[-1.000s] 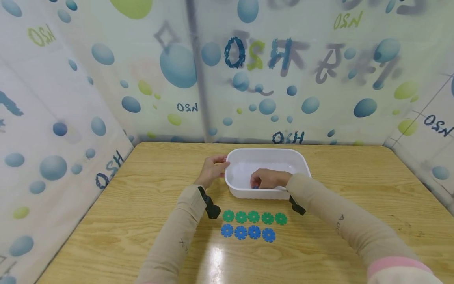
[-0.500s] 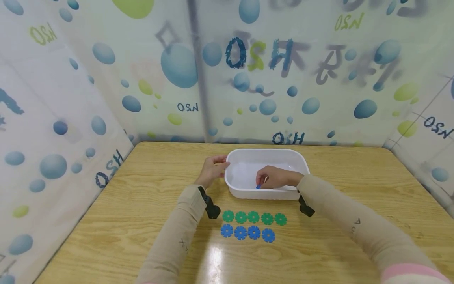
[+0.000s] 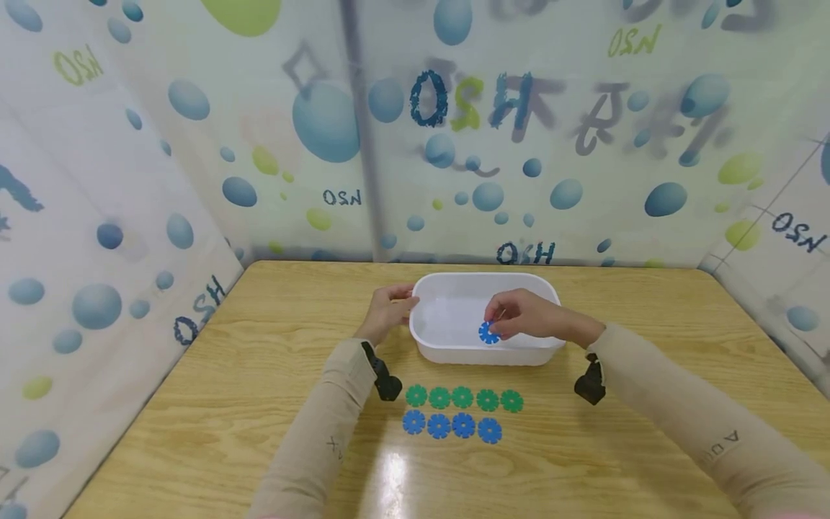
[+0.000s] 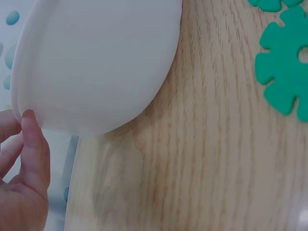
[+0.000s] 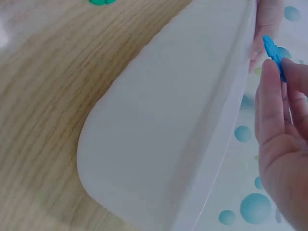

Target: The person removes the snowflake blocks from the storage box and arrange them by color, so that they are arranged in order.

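Note:
My right hand (image 3: 528, 315) pinches a blue notched plastic disc (image 3: 488, 333) between thumb and fingers, above the white plastic basin (image 3: 486, 356). In the right wrist view the same disc (image 5: 273, 55) appears nearly edge-on at the fingertips. My left hand (image 3: 387, 311) grips the basin's left end, and in the left wrist view its thumb lies against the outer wall by the rim (image 4: 21, 113). On the table in front of the basin lie a row of several green notched discs (image 3: 462, 396) and a row of several blue ones (image 3: 438, 425).
The wooden table (image 3: 292, 310) ends at a patterned curtain (image 3: 447, 180) behind the basin, with more curtain on both sides. Each wrist wears a black camera, such as the right one (image 3: 590, 382).
My right hand has risen from low inside the basin and moved right, bringing the blue disc into plain sight. The left hand stays at the basin's end, and the rows look the same.

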The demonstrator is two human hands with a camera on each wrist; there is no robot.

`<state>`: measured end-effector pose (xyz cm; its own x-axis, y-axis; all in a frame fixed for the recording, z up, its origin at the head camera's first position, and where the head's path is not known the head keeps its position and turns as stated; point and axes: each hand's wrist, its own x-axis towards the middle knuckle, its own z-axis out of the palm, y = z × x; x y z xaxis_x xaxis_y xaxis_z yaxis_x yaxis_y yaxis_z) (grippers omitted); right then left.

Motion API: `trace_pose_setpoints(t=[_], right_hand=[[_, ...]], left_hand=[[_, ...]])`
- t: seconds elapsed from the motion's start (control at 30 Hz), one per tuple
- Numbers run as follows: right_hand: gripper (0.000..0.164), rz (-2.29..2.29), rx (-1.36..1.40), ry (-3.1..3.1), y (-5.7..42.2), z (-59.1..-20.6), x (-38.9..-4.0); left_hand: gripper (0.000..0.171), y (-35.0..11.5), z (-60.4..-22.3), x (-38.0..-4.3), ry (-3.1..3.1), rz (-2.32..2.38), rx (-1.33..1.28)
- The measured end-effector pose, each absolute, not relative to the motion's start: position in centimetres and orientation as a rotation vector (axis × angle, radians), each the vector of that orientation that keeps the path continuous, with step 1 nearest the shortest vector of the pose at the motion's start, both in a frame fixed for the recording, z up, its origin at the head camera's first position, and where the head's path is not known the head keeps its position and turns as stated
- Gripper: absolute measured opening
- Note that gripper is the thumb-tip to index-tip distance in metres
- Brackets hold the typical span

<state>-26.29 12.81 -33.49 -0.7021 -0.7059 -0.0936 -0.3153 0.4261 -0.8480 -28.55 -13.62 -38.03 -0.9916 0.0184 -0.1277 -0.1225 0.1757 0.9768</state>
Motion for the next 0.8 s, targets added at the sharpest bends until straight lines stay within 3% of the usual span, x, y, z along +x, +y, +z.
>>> trace_pose_setpoints(t=[0.47,0.8], right_hand=[[0.007,-1.287,-1.107,2.087,14.8,-34.3,-22.2],[0.009,-1.275,-1.055,2.027,15.6,-36.8,-20.4]], left_hand=[[0.033,-13.3,-37.5,-28.1,2.31,1.95,-0.112],[0.031,-13.4,-37.7,-28.3,2.319,1.936,-0.144]])
